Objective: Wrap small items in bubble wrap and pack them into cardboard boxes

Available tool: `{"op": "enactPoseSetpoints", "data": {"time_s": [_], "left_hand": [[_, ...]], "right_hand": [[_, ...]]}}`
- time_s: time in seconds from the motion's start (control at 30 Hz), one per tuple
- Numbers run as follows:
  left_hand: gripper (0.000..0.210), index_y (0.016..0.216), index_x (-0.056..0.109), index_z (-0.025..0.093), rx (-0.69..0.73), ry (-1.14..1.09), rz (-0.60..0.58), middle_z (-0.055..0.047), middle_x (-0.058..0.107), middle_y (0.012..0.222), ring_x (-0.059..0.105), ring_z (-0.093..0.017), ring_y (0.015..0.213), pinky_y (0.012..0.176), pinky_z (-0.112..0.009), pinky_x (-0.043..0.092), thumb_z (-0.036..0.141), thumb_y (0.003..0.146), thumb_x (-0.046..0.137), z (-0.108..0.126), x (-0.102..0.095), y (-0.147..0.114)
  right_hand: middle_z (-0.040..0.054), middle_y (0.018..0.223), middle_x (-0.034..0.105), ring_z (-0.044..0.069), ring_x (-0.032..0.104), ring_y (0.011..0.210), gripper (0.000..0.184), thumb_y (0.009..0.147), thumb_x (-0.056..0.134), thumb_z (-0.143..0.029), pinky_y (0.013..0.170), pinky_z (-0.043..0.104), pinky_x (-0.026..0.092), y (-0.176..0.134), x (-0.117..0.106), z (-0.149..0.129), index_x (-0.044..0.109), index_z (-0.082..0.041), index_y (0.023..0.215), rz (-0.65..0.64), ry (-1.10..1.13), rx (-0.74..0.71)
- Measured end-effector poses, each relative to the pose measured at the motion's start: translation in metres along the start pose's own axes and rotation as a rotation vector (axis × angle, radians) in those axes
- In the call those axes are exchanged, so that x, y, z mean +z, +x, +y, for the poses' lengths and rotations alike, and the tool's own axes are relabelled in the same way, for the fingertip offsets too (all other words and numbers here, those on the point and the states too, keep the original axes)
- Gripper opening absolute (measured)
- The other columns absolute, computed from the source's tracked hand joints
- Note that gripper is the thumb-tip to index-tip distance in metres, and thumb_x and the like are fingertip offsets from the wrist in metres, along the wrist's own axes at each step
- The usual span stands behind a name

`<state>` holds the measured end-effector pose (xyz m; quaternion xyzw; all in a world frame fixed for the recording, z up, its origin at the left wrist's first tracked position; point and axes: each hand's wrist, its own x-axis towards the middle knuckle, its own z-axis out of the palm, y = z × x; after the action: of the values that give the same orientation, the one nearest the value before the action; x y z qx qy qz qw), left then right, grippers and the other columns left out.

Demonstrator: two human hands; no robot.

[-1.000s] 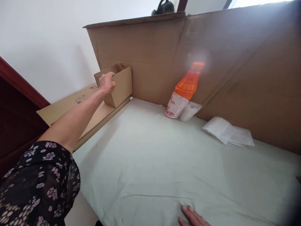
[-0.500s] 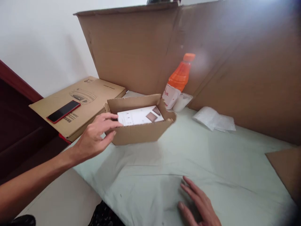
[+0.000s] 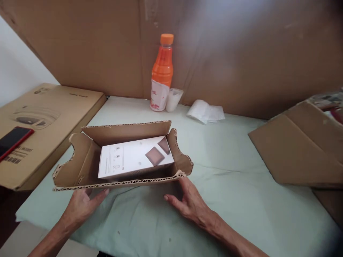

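Note:
An open-topped cardboard box (image 3: 128, 130) is between my two hands, with a white carton (image 3: 128, 155) printed with brown squares lying inside it. My left hand (image 3: 80, 207) grips the box at its near left, thumb out in front, the other fingers mostly hidden behind the box. At the near right corner, my right hand (image 3: 191, 201) holds it too; its thumb points left and its fingertips are hidden by the cardboard. Whether the box's underside touches the cloth cannot be made out.
Behind the box stand an orange-capped bottle (image 3: 162, 71) and a white cup (image 3: 173, 100). Translucent white sheets (image 3: 206, 111) lie right of them. A flat carton (image 3: 53, 125) bearing a phone (image 3: 14, 141) is at left; another cardboard box (image 3: 300, 142) stands at right. Pale green cloth (image 3: 222, 200) covers the table.
My right hand has gone from the cloth to the box's near right corner. My left hand has shifted to its near side. The box looks nearer and turned; the view has swung right.

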<state>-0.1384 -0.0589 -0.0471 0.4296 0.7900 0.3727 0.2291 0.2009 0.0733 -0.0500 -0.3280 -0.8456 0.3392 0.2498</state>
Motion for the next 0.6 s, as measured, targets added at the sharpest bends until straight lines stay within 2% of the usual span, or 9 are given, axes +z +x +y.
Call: {"op": "enactPoseSetpoints", "data": {"time_s": [0.1,0.2,0.27,0.33,0.4,0.47,0.53,0.6], "left_hand": [[0.054,0.097,0.072,0.022,0.026,-0.077,-0.030,-0.010,0.076,0.087,0.073,-0.036,0.099,0.103,-0.055,0.055,0.067,0.068,0.076,0.011,0.017,0.011],[0.051,0.094,0.068,0.019,0.030,-0.187,-0.057,-0.010,0.075,0.088,0.073,-0.032,0.089,0.088,-0.048,0.062,0.062,0.067,0.079,0.033,0.042,0.033],[0.050,0.093,0.065,0.018,0.033,-0.242,-0.047,-0.009,0.074,0.087,0.072,-0.029,0.083,0.076,-0.042,0.062,0.058,0.067,0.080,0.049,0.061,0.050],[0.051,0.099,0.062,0.017,0.064,-0.275,-0.027,-0.009,0.073,0.092,0.071,-0.027,0.085,0.075,-0.040,0.060,0.054,0.068,0.079,0.061,0.080,0.066],[0.054,0.108,0.059,0.018,0.091,-0.291,-0.007,-0.010,0.072,0.102,0.070,-0.028,0.095,0.081,-0.040,0.058,0.052,0.070,0.077,0.068,0.095,0.075],[0.055,0.111,0.057,0.018,0.084,-0.282,0.010,-0.010,0.070,0.106,0.068,-0.029,0.102,0.086,-0.041,0.056,0.051,0.072,0.076,0.067,0.105,0.077],[0.052,0.110,0.057,0.018,0.062,-0.260,0.035,-0.008,0.068,0.101,0.067,-0.029,0.100,0.086,-0.041,0.055,0.050,0.072,0.075,0.064,0.110,0.076],[0.050,0.107,0.057,0.019,0.051,-0.241,0.061,-0.007,0.067,0.095,0.067,-0.028,0.095,0.084,-0.040,0.055,0.049,0.072,0.075,0.060,0.112,0.073]], "right_hand": [[0.0145,0.137,0.064,0.031,0.063,0.124,0.062,0.094,0.061,-0.044,0.103,0.045,0.055,0.011,-0.007,-0.002,0.046,-0.023,0.150,0.053,0.070,0.032],[0.0133,0.122,0.069,0.029,0.068,0.107,0.047,0.095,0.057,-0.046,0.092,0.042,0.058,0.023,-0.021,0.006,0.057,-0.020,0.134,0.124,0.100,0.149],[0.0127,0.115,0.070,0.026,0.069,0.097,0.047,0.095,0.055,-0.046,0.084,0.039,0.059,0.032,-0.032,0.016,0.058,-0.018,0.131,0.153,0.130,0.224],[0.0119,0.115,0.070,0.024,0.069,0.092,0.050,0.092,0.055,-0.042,0.080,0.037,0.059,0.040,-0.047,0.031,0.055,-0.017,0.136,0.146,0.170,0.254],[0.0108,0.116,0.071,0.023,0.070,0.092,0.052,0.088,0.055,-0.035,0.080,0.037,0.058,0.050,-0.066,0.046,0.056,-0.018,0.137,0.077,0.181,0.245],[0.0093,0.112,0.074,0.024,0.070,0.093,0.042,0.085,0.054,-0.032,0.082,0.038,0.057,0.064,-0.091,0.061,0.066,-0.018,0.123,0.046,0.119,0.241],[0.0095,0.110,0.075,0.025,0.069,0.097,0.034,0.086,0.054,-0.033,0.087,0.040,0.056,0.088,-0.117,0.073,0.071,-0.018,0.111,0.122,0.023,0.242],[0.0105,0.110,0.075,0.026,0.068,0.099,0.038,0.087,0.054,-0.032,0.091,0.040,0.054,0.125,-0.138,0.082,0.069,-0.015,0.117,0.219,-0.045,0.231]]}}
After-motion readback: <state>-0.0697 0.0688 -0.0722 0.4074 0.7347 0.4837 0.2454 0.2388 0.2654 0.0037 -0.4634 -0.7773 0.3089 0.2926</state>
